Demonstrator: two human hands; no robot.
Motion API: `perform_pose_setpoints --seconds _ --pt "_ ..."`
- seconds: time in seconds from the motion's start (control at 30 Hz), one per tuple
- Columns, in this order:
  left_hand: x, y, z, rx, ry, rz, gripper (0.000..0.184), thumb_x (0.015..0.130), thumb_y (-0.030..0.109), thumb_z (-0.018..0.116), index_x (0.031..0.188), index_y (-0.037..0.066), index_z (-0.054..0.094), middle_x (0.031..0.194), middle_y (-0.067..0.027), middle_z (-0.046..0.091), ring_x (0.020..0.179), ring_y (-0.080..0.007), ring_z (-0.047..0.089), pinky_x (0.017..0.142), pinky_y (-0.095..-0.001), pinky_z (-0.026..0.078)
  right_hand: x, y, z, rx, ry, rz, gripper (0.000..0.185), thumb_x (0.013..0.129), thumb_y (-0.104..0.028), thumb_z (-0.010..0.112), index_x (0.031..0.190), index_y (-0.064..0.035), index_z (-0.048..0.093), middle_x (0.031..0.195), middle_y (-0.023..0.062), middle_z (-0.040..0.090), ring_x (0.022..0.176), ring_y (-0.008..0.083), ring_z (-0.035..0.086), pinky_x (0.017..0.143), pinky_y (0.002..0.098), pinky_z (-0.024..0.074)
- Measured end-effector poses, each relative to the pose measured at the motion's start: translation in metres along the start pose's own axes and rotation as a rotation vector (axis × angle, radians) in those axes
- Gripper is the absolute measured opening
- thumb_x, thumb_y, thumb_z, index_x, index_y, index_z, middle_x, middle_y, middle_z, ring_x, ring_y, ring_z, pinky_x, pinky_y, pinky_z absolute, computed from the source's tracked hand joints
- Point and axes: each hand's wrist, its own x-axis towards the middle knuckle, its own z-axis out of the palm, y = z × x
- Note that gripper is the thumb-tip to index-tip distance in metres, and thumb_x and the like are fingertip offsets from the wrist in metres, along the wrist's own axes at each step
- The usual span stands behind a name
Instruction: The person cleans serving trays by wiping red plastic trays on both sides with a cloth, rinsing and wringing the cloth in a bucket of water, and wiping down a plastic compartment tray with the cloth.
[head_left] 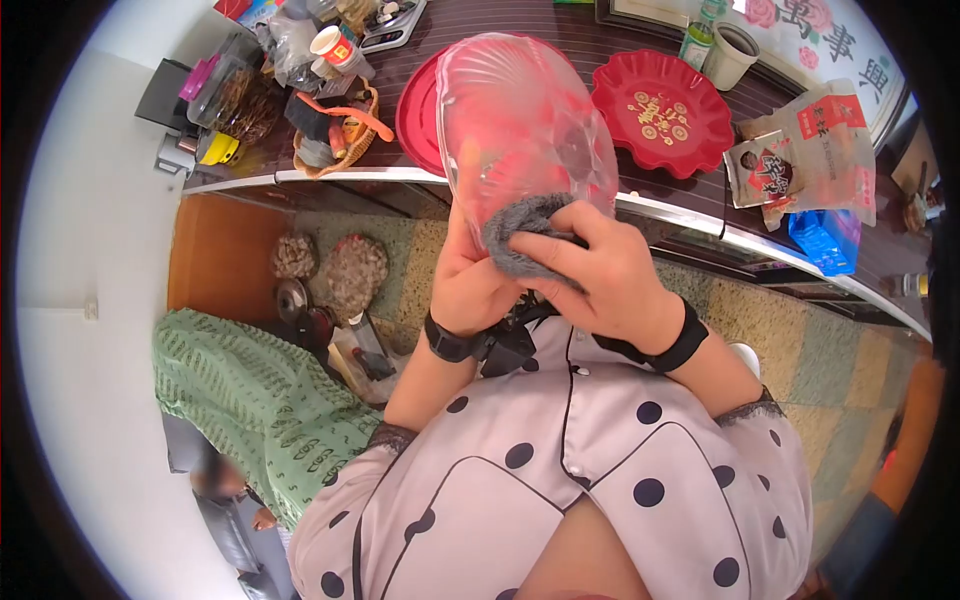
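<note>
A clear, ribbed plastic lid (520, 110) is held up in front of me, tilted over the edge of the dark table. My left hand (465, 275) grips its lower left side from beneath, and part of those fingers shows through the plastic. With bent fingers, my right hand (610, 270) presses a grey cloth (530, 235) against the lid's lower edge. Behind the lid lies a round red tray (420, 110), partly covered by it. A red scalloped tray (660, 110) with gold markings rests to the right.
On the table (560, 15), a wicker basket (340, 160), paper cup (335, 45) and jar (235, 95) stand left. A food bag (820, 150), blue packet (830, 240) and light cup (732, 55) are at right. Filled bags (352, 272) lie on the floor; a person (225, 480) is lower left.
</note>
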Motion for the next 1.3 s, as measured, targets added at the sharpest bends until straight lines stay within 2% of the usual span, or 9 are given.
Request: perform_pose_setpoints --seconds 0.13,0.17,0.4,0.57,0.67,0.9,1.0,1.07,1.3 --pt "0.005 -0.004 -0.005 -0.104 -0.057 0.070 0.102 0.073 -0.012 0.054 0.153 0.022 0.001 0.148 -0.0233 0.029 0.135 -0.0397 0.034 0.110 -0.0520 0.032 -0.008 0.022 -0.003 0.013 0.025 0.092 0.031 0.079 -0.023 0.070 0.107 -0.0105 0.067 0.088 0.0103 0.057 0.073 0.0268 0.060 0.060 0.0349 0.0487" --pt "0.001 0.002 -0.003 -0.066 -0.016 0.051 0.104 0.069 -0.012 0.053 0.153 0.026 0.003 0.152 -0.0215 0.021 0.139 -0.0413 0.025 0.113 -0.0571 0.022 -0.012 0.035 0.000 0.019 0.070 0.236 0.030 0.083 -0.024 0.068 0.108 -0.0071 0.066 0.088 0.0118 0.056 0.076 0.0278 0.059 0.064 0.0347 0.0483" --pt "0.006 0.019 -0.010 -0.115 -0.019 0.123 0.109 0.066 -0.012 0.053 0.152 0.032 0.005 0.153 -0.0135 0.022 0.140 -0.0405 0.023 0.111 -0.0631 0.020 -0.036 0.074 0.001 0.170 0.308 0.648 0.041 0.095 -0.029 0.057 0.118 0.0055 0.054 0.089 0.0142 0.052 0.085 0.0237 0.054 0.076 0.0302 0.0435" --pt "0.008 0.021 -0.017 -0.229 -0.034 0.184 0.108 0.066 -0.007 0.053 0.151 0.039 0.006 0.156 -0.0123 0.016 0.143 -0.0402 0.014 0.113 -0.0627 0.013 -0.039 0.085 0.001 0.678 0.426 0.815 0.042 0.095 -0.031 0.060 0.123 -0.0001 0.053 0.110 0.0026 0.059 0.095 0.0097 0.053 0.084 0.0242 0.0430" --pt "0.009 0.018 -0.018 -0.243 -0.051 0.176 0.109 0.066 -0.007 0.054 0.151 0.040 0.006 0.156 -0.0130 0.014 0.144 -0.0397 0.011 0.113 -0.0621 0.011 -0.036 0.080 -0.002 0.840 0.458 0.891 0.043 0.095 -0.028 0.061 0.126 0.0001 0.052 0.110 0.0032 0.060 0.096 0.0105 0.054 0.086 0.0249 0.0433" --pt "0.003 0.019 -0.033 -0.143 -0.122 0.135 0.105 0.070 -0.006 0.056 0.153 0.031 0.002 0.156 -0.0172 0.012 0.142 -0.0417 0.017 0.112 -0.0606 0.017 -0.037 0.085 -0.003 0.843 0.507 0.848 0.043 0.093 -0.024 0.063 0.127 0.0002 0.051 0.113 0.0038 0.060 0.100 0.0116 0.055 0.091 0.0261 0.0426" --pt "-0.004 0.026 -0.041 -0.175 -0.183 0.067 0.098 0.080 0.009 0.062 0.153 0.025 -0.001 0.154 -0.0228 0.014 0.141 -0.0433 0.020 0.111 -0.0592 0.022 -0.036 0.086 -0.011 0.932 0.564 0.891 0.040 0.094 -0.022 0.062 0.126 0.0003 0.053 0.113 0.0040 0.061 0.100 0.0124 0.056 0.089 0.0266 0.0441" --pt "-0.009 0.030 -0.048 -0.650 -0.137 -0.015 0.096 0.084 0.029 0.066 0.153 0.023 -0.001 0.150 -0.0285 0.023 0.138 -0.0453 0.026 0.108 -0.0586 0.027 -0.040 0.094 -0.022 1.031 0.502 0.971 0.035 0.094 -0.019 0.060 0.123 0.0002 0.054 0.113 0.0039 0.062 0.100 0.0127 0.058 0.087 0.0265 0.0458" --pt "-0.012 0.045 -0.050 -0.292 -0.110 -0.139 0.093 0.086 0.020 0.066 0.152 0.021 0.001 0.146 -0.0243 0.031 0.133 -0.0428 0.034 0.103 -0.0562 0.036 -0.042 0.116 -0.044 0.797 0.307 0.887 0.033 0.090 -0.018 0.065 0.117 0.0001 0.059 0.102 0.0024 0.063 0.090 0.0087 0.056 0.081 0.0248 0.0455"
